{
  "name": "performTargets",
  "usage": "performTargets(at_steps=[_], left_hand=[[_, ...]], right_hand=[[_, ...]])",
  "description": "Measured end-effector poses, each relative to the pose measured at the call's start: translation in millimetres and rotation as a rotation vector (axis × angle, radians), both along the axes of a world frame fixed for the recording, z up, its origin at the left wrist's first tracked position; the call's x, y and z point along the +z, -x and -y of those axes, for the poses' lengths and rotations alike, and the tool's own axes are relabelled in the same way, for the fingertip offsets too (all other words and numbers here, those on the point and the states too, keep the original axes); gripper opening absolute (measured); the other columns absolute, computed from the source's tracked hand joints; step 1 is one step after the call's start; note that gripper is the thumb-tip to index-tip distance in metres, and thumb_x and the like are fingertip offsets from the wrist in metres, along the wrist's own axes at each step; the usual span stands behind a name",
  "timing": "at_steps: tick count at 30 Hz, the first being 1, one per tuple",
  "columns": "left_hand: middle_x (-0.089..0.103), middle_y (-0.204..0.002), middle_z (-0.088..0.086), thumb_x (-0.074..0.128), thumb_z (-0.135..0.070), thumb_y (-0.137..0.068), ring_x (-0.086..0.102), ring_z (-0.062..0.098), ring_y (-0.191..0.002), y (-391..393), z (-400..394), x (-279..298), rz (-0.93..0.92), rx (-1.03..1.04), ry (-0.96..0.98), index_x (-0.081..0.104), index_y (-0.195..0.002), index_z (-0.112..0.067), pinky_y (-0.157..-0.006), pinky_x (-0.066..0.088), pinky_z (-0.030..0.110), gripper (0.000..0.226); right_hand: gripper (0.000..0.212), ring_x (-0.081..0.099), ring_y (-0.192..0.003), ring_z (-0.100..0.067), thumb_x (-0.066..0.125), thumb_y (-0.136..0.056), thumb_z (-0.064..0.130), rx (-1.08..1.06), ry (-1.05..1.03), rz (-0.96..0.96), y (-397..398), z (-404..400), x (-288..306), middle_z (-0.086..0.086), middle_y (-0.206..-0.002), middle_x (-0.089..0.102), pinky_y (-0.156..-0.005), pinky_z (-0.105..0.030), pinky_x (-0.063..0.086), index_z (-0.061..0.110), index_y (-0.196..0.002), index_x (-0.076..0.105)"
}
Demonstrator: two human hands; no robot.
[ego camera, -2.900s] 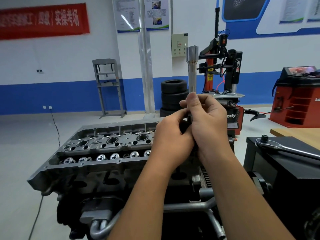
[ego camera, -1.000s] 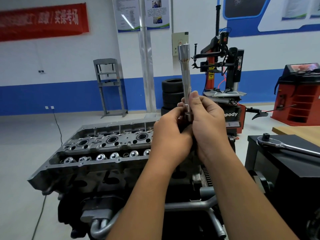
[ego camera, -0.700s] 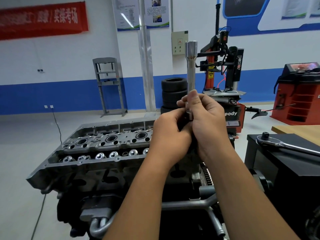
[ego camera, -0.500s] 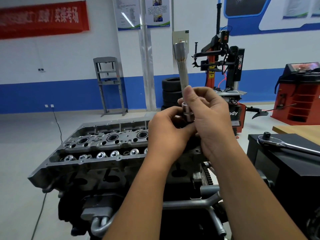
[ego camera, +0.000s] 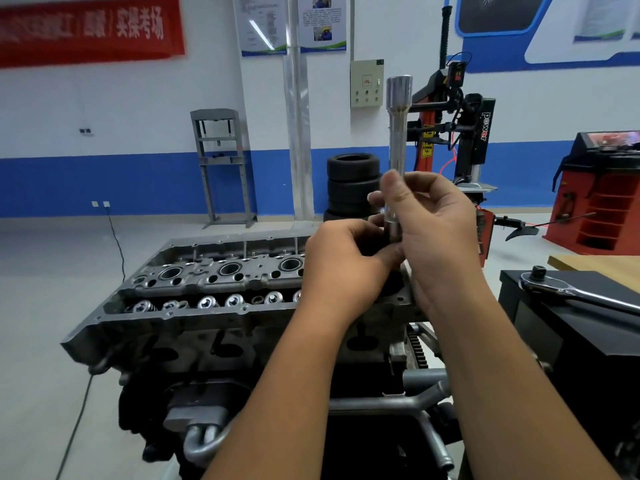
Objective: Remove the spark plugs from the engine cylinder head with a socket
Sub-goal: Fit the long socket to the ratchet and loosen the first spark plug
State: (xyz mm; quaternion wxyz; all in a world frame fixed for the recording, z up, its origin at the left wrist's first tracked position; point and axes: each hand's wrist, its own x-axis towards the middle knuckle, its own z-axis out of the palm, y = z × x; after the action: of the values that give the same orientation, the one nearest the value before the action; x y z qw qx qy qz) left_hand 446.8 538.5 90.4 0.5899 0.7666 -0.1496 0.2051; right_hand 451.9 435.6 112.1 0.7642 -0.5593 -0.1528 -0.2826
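Observation:
A long silver spark plug socket (ego camera: 397, 133) stands upright above the right end of the grey engine cylinder head (ego camera: 194, 292). My right hand (ego camera: 436, 233) grips the socket's lower part between thumb and fingers. My left hand (ego camera: 346, 268) is closed around the socket's bottom end, which it hides. Three open plug wells (ego camera: 230, 269) and a row of valve springs show along the head to the left. No spark plug is visible.
A ratchet wrench (ego camera: 568, 289) lies on a black box (ego camera: 588, 327) at the right, beside a wooden bench (ego camera: 602, 266). Behind stand stacked tyres (ego camera: 351, 181), a tyre changer (ego camera: 460, 133), a red wheel balancer (ego camera: 602, 192) and a grey press frame (ego camera: 221, 168).
The socket tilted left half a second ago and now stands upright again. Both hands stay on its lower end, my right fingers shifting slightly.

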Motion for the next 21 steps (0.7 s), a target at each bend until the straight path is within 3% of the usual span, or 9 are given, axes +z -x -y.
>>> performTargets(at_steps=[3,7,10,13,17,21], left_hand=[[0.08,-0.097,-0.01,0.079,-0.015,-0.091,0.077,0.012,-0.088,0.1,-0.8,1.0,0.0,0.006,-0.047,0.081,-0.094,-0.023,-0.084,0.065,0.045,0.009],[0.08,-0.096,-0.005,0.063,-0.012,-0.102,0.076,0.017,-0.093,0.9,-2.0,3.3,-0.031,-0.081,-0.11,0.077,-0.099,-0.027,-0.088,0.063,0.05,0.021],[0.081,-0.095,-0.006,0.067,-0.009,-0.097,0.076,0.015,-0.094,0.6,-2.2,2.2,-0.001,-0.044,-0.078,0.08,-0.102,-0.025,-0.089,0.063,0.047,0.021],[0.08,-0.085,-0.008,0.074,-0.01,-0.09,0.076,0.011,-0.085,-1.7,-3.1,1.3,0.018,0.012,-0.058,0.082,-0.093,-0.023,-0.084,0.064,0.045,0.016],[0.08,-0.099,-0.007,0.066,-0.009,-0.099,0.075,0.012,-0.094,-0.6,-2.6,3.4,-0.02,-0.086,-0.099,0.08,-0.105,-0.023,-0.09,0.063,0.044,0.02],[0.081,-0.099,-0.006,0.075,-0.016,-0.096,0.075,0.013,-0.096,-0.7,-2.7,2.7,-0.02,-0.045,-0.074,0.081,-0.104,-0.021,-0.093,0.061,0.045,0.011]], right_hand=[[0.02,0.073,-0.071,-0.026,0.077,-0.092,0.023,-0.039,-0.016,0.011,-1.0,-7.0,-5.0,-0.015,-0.091,0.077,-0.075,-0.05,0.064,0.009,-0.098,0.063],[0.014,0.073,-0.076,-0.021,0.066,-0.101,0.028,-0.045,-0.027,0.001,-3.0,-9.7,-5.9,-0.008,-0.09,0.078,-0.08,-0.044,0.064,0.016,-0.093,0.067],[0.012,0.075,-0.088,-0.023,0.066,-0.1,0.031,-0.011,0.007,0.01,-2.7,-10.9,-7.3,-0.009,-0.092,0.078,-0.089,-0.051,0.061,0.02,-0.096,0.067],[0.025,0.074,-0.097,-0.037,0.079,-0.09,0.029,0.017,-0.004,0.003,-1.9,-9.6,-9.6,-0.017,-0.098,0.077,-0.092,-0.058,0.058,0.018,-0.101,0.059],[0.015,0.075,-0.087,-0.029,0.069,-0.098,0.028,0.031,-0.031,-0.001,-2.6,-7.0,-10.3,-0.01,-0.094,0.079,-0.088,-0.051,0.062,0.014,-0.096,0.063],[0.028,0.071,-0.08,-0.024,0.062,-0.1,0.037,0.085,-0.099,-0.045,-4.2,-6.5,-8.7,-0.01,-0.09,0.078,-0.084,-0.05,0.06,0.013,-0.089,0.069]])
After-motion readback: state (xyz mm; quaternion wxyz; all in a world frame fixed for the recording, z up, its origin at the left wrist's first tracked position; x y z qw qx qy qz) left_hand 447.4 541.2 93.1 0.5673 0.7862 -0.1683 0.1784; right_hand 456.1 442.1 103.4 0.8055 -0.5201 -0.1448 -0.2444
